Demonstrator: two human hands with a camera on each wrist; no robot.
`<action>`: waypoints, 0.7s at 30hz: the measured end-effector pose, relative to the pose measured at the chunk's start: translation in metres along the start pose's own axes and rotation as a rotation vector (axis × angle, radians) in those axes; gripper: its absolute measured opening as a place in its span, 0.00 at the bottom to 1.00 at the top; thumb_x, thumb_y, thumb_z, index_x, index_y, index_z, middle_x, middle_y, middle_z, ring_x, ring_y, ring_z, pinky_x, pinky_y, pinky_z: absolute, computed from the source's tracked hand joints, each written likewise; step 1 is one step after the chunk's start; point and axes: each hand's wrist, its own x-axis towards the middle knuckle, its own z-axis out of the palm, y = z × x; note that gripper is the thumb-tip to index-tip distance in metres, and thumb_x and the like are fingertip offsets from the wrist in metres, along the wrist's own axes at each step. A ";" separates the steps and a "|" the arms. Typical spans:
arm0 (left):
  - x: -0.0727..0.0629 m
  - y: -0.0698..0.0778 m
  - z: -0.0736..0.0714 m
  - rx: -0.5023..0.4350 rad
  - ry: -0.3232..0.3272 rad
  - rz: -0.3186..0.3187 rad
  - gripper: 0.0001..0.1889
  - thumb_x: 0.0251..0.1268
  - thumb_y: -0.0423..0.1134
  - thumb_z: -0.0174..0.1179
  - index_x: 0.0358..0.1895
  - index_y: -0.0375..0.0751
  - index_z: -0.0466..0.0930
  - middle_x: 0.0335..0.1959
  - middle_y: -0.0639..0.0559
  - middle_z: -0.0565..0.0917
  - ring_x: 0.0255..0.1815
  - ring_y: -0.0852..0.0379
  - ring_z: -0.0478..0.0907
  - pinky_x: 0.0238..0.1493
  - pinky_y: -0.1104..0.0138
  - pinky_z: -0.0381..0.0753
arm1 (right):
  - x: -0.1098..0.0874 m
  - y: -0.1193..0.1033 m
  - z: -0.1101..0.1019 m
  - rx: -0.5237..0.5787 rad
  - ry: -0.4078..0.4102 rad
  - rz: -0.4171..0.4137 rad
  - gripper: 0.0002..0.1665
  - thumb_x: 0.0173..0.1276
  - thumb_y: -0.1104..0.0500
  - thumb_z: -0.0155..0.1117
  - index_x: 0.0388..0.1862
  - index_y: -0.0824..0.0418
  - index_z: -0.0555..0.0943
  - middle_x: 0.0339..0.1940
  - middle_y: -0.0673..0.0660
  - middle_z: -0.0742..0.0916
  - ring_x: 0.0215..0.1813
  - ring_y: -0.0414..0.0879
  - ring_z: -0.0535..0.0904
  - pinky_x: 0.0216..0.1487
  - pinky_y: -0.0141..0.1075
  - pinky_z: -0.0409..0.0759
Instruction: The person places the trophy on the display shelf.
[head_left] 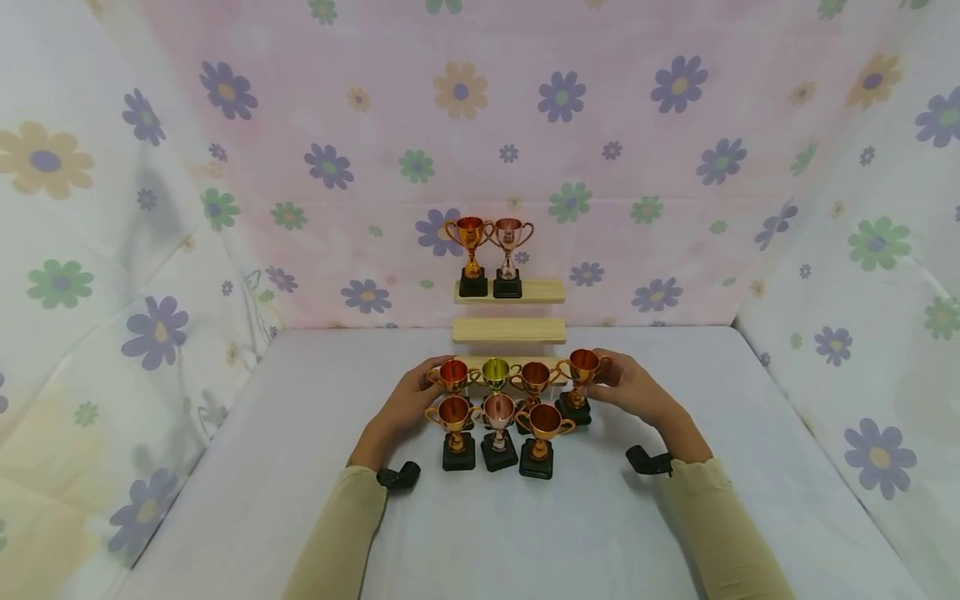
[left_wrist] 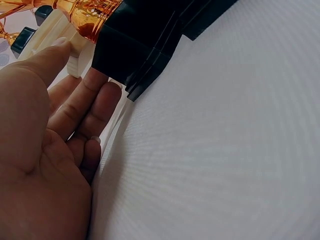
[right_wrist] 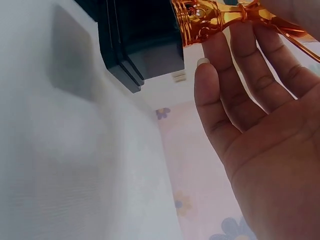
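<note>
Across the white tabletop, the three-tiered wooden stand sits near the middle of the back edge, and we see the trophies gathered at its front; the right hand has thumb and fingers curled round the stem of the copper trophy, at the right end of the back row, by the right corner of the bottom tier; the left hand is at that row's left end, thumb apart from loosely bent fingers, just beside the red-bowled trophy; whether those fingertips touch its base we cannot tell.

To manage the held piece well, we would keep the grip low on the stem so the base stays level, and lift before moving sideways, since neighbouring handles could snag; we would also draw the left hand outward gently, as a nudge might tip the row.

The tabletop covering looks matt and soft; the stand is pale, grained wood in straight-edged slabs, its top tier bearing a gold trophy at the left end and a pink-silver trophy beside it; the front row of three trophies shares the same form: black, stepped square base, glossy metallic bowl, narrow stem, thin looped handles; the copper trophy's stem shows fine ribbing.
</note>
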 end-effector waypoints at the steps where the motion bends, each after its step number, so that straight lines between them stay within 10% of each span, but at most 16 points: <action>1: 0.000 0.000 0.000 0.000 -0.001 0.002 0.25 0.83 0.36 0.56 0.79 0.49 0.70 0.50 0.46 0.86 0.46 0.53 0.81 0.53 0.61 0.80 | 0.000 -0.001 -0.001 0.004 0.002 0.000 0.28 0.71 0.64 0.73 0.67 0.67 0.77 0.59 0.76 0.85 0.56 0.52 0.87 0.55 0.37 0.85; 13: 0.003 -0.001 0.002 -0.028 -0.010 0.024 0.25 0.83 0.34 0.56 0.79 0.46 0.70 0.53 0.45 0.87 0.47 0.53 0.82 0.54 0.62 0.80 | 0.003 -0.014 -0.009 0.052 0.055 -0.024 0.29 0.73 0.63 0.72 0.69 0.70 0.75 0.56 0.64 0.89 0.56 0.49 0.88 0.56 0.36 0.85; 21: 0.001 -0.001 0.000 0.003 0.000 0.005 0.26 0.83 0.35 0.56 0.79 0.48 0.70 0.49 0.47 0.89 0.47 0.53 0.82 0.53 0.60 0.78 | 0.010 -0.022 -0.011 0.069 0.130 0.000 0.28 0.72 0.64 0.72 0.67 0.71 0.76 0.59 0.74 0.85 0.54 0.42 0.87 0.55 0.33 0.85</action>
